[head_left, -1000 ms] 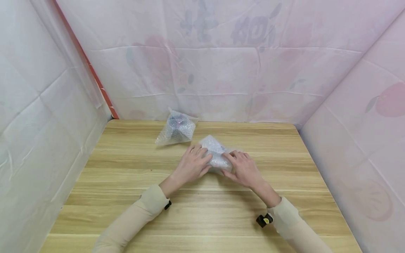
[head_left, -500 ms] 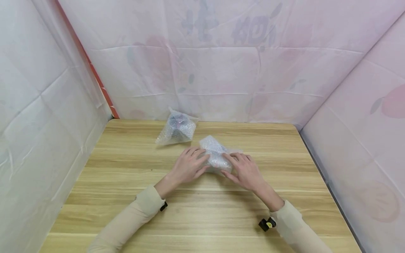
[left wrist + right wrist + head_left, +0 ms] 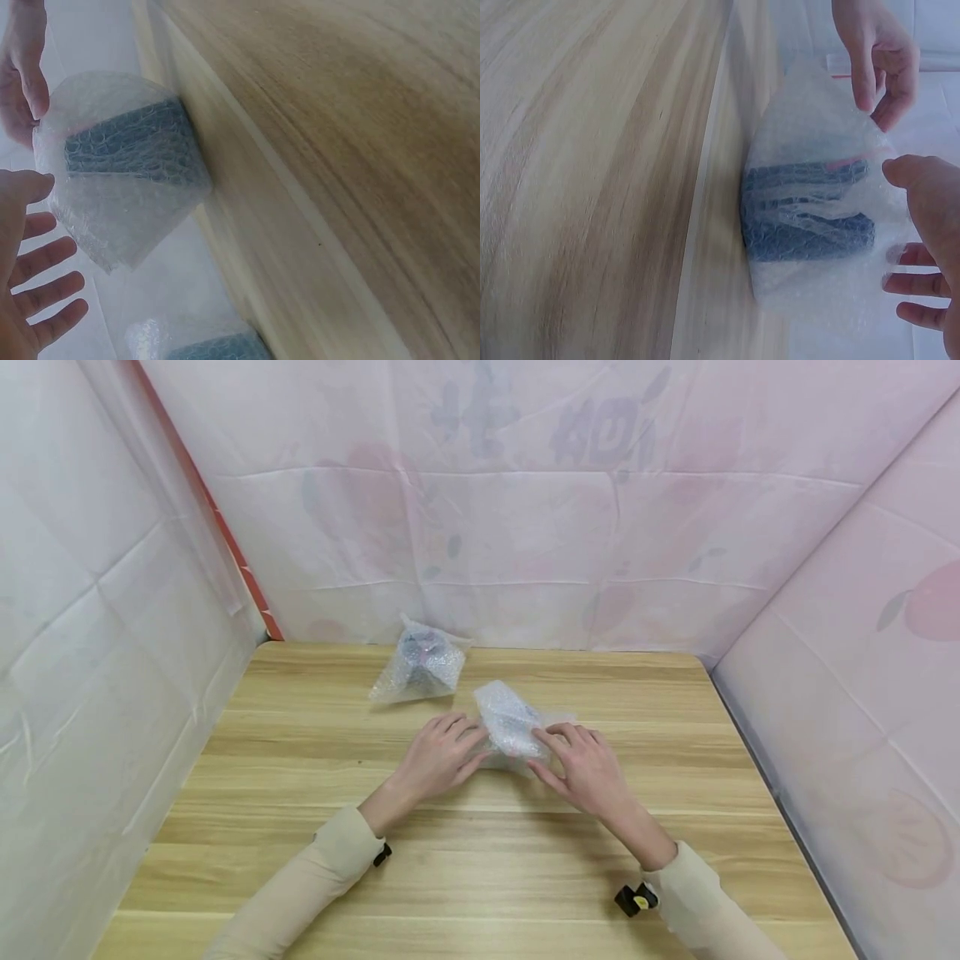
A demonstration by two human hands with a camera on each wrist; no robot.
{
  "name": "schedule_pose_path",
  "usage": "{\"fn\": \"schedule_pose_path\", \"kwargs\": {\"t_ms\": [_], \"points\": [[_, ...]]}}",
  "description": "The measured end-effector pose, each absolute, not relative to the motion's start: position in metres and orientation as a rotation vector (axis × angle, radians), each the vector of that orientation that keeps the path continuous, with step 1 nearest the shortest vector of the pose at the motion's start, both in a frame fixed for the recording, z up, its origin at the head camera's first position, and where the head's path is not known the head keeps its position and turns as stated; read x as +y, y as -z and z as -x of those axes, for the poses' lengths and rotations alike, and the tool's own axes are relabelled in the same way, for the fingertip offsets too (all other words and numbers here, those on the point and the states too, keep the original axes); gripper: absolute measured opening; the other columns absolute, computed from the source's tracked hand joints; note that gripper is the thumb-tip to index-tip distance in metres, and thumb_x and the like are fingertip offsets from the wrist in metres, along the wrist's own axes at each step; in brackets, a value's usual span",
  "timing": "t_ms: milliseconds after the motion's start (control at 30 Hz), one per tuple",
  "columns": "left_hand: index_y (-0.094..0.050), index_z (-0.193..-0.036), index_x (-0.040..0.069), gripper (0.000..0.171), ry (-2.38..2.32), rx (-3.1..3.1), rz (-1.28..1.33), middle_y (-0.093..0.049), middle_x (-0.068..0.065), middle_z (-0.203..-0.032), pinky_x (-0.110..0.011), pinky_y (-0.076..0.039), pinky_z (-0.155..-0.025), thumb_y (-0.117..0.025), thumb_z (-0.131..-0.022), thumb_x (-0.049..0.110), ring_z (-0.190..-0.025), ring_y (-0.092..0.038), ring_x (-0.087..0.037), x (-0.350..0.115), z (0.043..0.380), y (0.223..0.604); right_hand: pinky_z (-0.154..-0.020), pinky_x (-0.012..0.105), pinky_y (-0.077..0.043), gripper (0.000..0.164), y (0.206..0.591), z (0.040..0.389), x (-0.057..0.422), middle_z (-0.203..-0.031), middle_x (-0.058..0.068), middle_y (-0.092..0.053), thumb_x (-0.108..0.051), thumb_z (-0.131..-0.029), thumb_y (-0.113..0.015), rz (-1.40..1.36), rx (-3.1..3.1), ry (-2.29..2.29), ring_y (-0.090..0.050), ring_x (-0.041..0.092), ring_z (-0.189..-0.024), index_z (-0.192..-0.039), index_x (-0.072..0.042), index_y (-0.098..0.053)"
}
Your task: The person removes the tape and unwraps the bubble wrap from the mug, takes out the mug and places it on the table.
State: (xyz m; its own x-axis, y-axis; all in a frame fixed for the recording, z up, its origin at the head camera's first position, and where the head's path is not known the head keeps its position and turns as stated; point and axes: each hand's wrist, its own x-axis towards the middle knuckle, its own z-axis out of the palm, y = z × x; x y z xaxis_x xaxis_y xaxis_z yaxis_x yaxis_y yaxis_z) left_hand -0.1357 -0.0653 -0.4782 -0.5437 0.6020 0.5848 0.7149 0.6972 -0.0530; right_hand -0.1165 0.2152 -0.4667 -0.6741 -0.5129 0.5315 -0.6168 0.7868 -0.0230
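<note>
Wooden table (image 3: 300,827), frame centre: we see the bubble-wrapped parcel (image 3: 512,727) lying between our hands. Left hand (image 3: 438,758) rests against its left side, fingers relaxed; right hand (image 3: 587,766) touches its right edge, fingers extended. A second wrapped bundle (image 3: 418,670) lies behind, upper left.

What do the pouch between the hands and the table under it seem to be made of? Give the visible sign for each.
Pouch: apparently clear bubble wrap plastic, slightly glossy; small round air cells show across it and a dark block shows through. Table: wood or wood-look laminate, smooth matte; pale plank bands with grain streaks, though which cannot be told.
</note>
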Motion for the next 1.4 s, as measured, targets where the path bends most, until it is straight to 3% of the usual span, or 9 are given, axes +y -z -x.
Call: {"fn": "schedule_pose_path", "kwargs": {"t_ms": [533, 1067, 1400], "points": [[-0.074, -0.125, 0.013, 0.041, 0.273, -2.371, 0.988, -0.078, -0.005, -0.123, -0.04, -0.062, -0.102, -0.081, -0.093, 0.038, -0.114, -0.074, -0.027, -0.064, 0.134, 0.483, -0.079, 0.047, -0.064, 0.053, 0.468, 0.111, 0.21, -0.109, 0.013, -0.074, -0.039, -0.081, -0.089, -0.801, -2.45, -0.248, -0.073, 0.031, -0.09, -0.123, -0.009, -0.076], [-0.075, -0.124, 0.016, 0.039, 0.255, -2.357, 0.994, -0.077, -0.004, -0.121, -0.036, -0.061, -0.102, -0.082, -0.092, 0.037, -0.113, -0.073, -0.023, -0.06, 0.131, 0.484, -0.075, 0.045, -0.062, 0.049, 0.47, 0.116, 0.214, -0.111, 0.012, -0.073, -0.036, -0.082, -0.088, -0.817, -2.451, -0.276, -0.072, 0.03, -0.089, -0.123, -0.011, -0.076], [-0.076, -0.124, 0.017, 0.037, 0.233, -2.373, 1.008, -0.075, -0.006, -0.129, -0.033, -0.062, -0.099, -0.08, -0.093, 0.038, -0.116, -0.074, -0.023, -0.056, 0.128, 0.486, -0.075, 0.045, -0.061, 0.047, 0.474, 0.119, 0.217, -0.113, 0.011, -0.075, -0.031, -0.081, -0.089, -0.816, -2.433, -0.328, -0.073, 0.031, -0.091, -0.122, -0.011, -0.076]]}}
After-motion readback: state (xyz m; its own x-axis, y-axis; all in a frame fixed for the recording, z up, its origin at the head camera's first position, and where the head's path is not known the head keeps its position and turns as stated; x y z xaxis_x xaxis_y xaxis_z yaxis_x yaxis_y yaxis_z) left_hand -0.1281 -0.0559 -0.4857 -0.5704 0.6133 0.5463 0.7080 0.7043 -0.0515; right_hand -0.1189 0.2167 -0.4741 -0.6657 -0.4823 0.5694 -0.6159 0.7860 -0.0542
